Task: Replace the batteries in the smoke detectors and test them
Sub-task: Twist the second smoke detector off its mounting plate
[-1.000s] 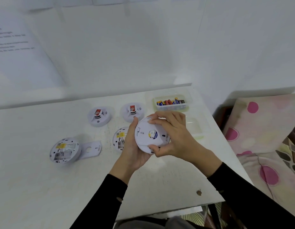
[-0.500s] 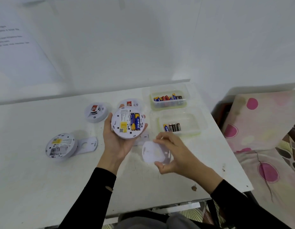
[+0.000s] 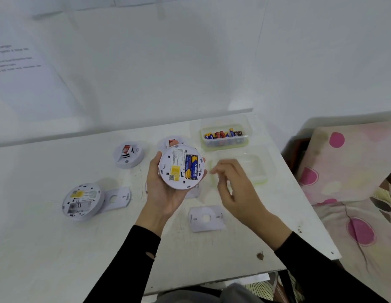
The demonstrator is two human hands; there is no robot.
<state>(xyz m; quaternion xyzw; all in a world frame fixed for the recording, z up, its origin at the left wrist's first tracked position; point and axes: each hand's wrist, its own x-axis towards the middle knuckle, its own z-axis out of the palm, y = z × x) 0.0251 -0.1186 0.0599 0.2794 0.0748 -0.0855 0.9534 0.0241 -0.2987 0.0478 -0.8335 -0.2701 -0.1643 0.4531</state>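
White table (image 3: 59, 259) bearing detectors (image 3: 82, 201), plates (image 3: 206, 218).

Both arms wear long, close-fitting black sleeves that end at the wrists, leaving the left hand (image 3: 166, 193) and right hand (image 3: 236, 189) bare, with a small torn hole in the left sleeve (image 3: 133, 259) just behind its cuff and grey trousers (image 3: 212, 296) showing between the elbows.

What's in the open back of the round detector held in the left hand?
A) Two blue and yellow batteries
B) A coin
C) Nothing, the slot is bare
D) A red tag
A: the detector in the left hand faces up with two blue and yellow batteries side by side in its slot.
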